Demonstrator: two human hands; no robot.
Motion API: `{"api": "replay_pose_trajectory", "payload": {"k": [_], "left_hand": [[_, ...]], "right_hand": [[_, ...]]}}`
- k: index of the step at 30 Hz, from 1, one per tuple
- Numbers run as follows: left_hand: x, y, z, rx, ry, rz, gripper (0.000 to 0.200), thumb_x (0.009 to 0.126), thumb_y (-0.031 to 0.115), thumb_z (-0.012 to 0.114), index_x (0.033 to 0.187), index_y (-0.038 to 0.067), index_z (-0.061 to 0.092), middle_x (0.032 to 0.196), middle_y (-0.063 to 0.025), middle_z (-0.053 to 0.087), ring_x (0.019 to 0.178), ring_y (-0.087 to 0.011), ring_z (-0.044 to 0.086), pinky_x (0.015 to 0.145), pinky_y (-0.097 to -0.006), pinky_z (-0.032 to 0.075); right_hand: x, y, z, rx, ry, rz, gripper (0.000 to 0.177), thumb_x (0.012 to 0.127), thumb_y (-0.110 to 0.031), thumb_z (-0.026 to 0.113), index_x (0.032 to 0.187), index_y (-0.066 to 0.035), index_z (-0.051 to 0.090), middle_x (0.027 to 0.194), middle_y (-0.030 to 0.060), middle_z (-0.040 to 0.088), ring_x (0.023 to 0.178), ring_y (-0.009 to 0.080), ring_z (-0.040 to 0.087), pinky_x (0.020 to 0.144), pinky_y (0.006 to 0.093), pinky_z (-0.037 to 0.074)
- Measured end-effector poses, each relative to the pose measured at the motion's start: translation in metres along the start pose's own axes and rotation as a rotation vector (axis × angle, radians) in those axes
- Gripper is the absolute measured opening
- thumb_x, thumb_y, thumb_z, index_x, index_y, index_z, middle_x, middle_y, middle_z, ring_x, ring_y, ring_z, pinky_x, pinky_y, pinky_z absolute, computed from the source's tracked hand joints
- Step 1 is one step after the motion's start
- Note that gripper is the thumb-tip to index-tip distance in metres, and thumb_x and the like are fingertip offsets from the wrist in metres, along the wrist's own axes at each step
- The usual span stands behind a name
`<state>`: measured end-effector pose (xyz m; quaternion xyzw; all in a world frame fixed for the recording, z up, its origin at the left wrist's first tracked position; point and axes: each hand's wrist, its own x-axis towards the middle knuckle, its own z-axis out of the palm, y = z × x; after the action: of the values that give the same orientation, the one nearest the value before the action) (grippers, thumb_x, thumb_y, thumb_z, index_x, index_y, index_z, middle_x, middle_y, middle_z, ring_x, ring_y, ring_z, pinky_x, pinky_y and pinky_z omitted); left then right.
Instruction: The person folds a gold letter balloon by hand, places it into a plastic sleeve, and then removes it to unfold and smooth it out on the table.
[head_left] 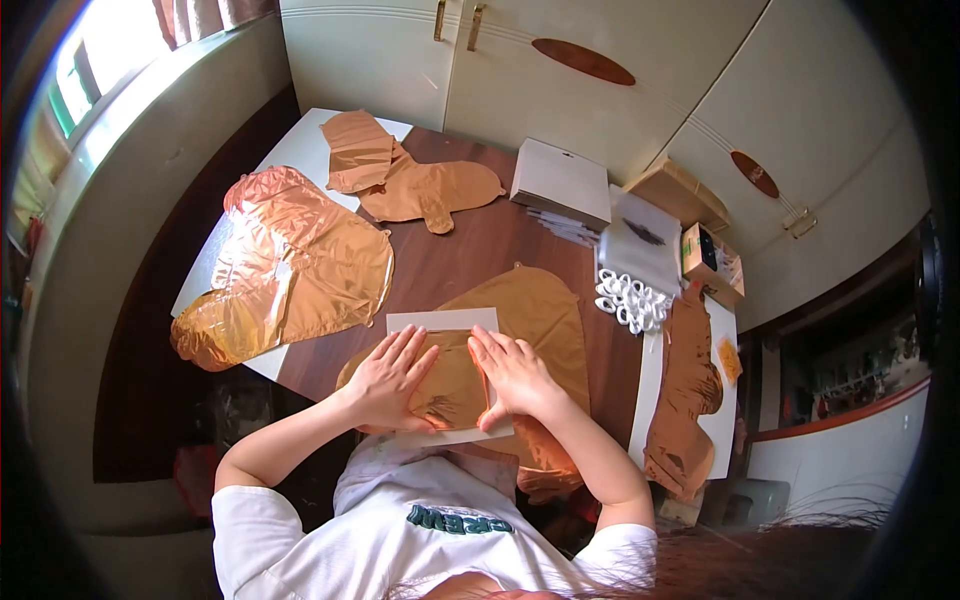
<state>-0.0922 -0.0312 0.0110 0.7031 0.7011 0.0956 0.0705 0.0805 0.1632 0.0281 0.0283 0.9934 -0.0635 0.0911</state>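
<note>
Both hands press down on a flat copper-brown foil sheet, like an uninflated foil balloon (545, 310), at the table's near edge. A part of the foil is folded over a white card (440, 319), whose far and near edges show. My left hand (393, 382) lies on the left side of the folded part, fingers stretched out. On the right side, my right hand (513, 375) rests with its fingers extended too. Neither hand grips anything that I can see. The rest of the foil spreads beyond the right hand and hangs over the near edge.
Shiny foil pieces (330, 270) lie at the left, with a matte foil shape (430, 190) behind. A white box (562, 180), white ring-shaped items (632, 302) and a small open box (712, 262) stand right. Another brown foil piece (683, 400) lies on the right edge.
</note>
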Motion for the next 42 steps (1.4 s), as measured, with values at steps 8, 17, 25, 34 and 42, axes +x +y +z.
{"api": "replay_pose_trajectory", "payload": {"k": [8, 17, 25, 34, 42], "left_hand": [[-0.007, -0.012, -0.010, 0.074, -0.078, -0.023, 0.127, 0.058, 0.085, 0.055, 0.143, -0.004, 0.026, 0.147, -0.0294, 0.024, 0.140, -0.0390, 0.020, 0.113, -0.0534, 0.013], [-0.040, -0.002, -0.008, 0.055, 0.195, -0.202, 0.084, 0.082, 0.053, 0.061, 0.134, -0.008, 0.038, 0.142, -0.0268, 0.033, 0.135, -0.0383, 0.030, 0.110, -0.0463, 0.025], [-0.112, 0.064, 0.019, -0.980, 0.044, -0.677, 0.023, 0.092, 0.013, 0.059, 0.106, -0.005, 0.059, 0.086, -0.0076, 0.068, 0.079, -0.0127, 0.065, 0.071, -0.0265, 0.053], [-0.096, 0.071, 0.044, -1.886, 0.227, -0.899, 0.022, 0.095, 0.014, 0.055, 0.112, 0.001, 0.057, 0.100, -0.0071, 0.064, 0.089, -0.0153, 0.064, 0.078, -0.0307, 0.055], [-0.079, 0.073, 0.030, -1.912, 0.210, -0.923, 0.018, 0.094, 0.013, 0.056, 0.109, 0.003, 0.058, 0.098, -0.0088, 0.066, 0.081, -0.0199, 0.068, 0.070, -0.0370, 0.058]], "right_hand": [[0.002, 0.001, 0.003, -0.025, -0.023, -0.023, 0.137, 0.042, -0.066, 0.078, 0.144, 0.002, 0.019, 0.152, 0.0183, 0.019, 0.142, 0.0318, 0.016, 0.116, 0.0469, 0.012], [0.004, 0.008, 0.010, 0.010, -0.044, -0.051, 0.139, 0.043, -0.066, 0.079, 0.146, 0.000, 0.013, 0.154, 0.0165, 0.014, 0.144, 0.0302, 0.010, 0.116, 0.0489, 0.008], [0.008, 0.008, 0.006, -0.018, -0.106, -0.103, 0.141, 0.043, -0.068, 0.077, 0.149, -0.005, 0.009, 0.156, 0.0112, 0.009, 0.145, 0.0268, 0.006, 0.114, 0.0572, 0.005], [0.011, -0.005, 0.001, -0.054, -0.157, -0.225, 0.143, 0.041, -0.067, 0.079, 0.149, -0.006, 0.008, 0.156, 0.0110, 0.010, 0.144, 0.0304, 0.007, 0.112, 0.0606, 0.005], [0.008, -0.014, 0.001, -0.069, -0.169, -0.271, 0.144, 0.041, -0.070, 0.077, 0.149, -0.004, 0.009, 0.156, 0.0108, 0.009, 0.145, 0.0300, 0.006, 0.112, 0.0607, 0.004]]}}
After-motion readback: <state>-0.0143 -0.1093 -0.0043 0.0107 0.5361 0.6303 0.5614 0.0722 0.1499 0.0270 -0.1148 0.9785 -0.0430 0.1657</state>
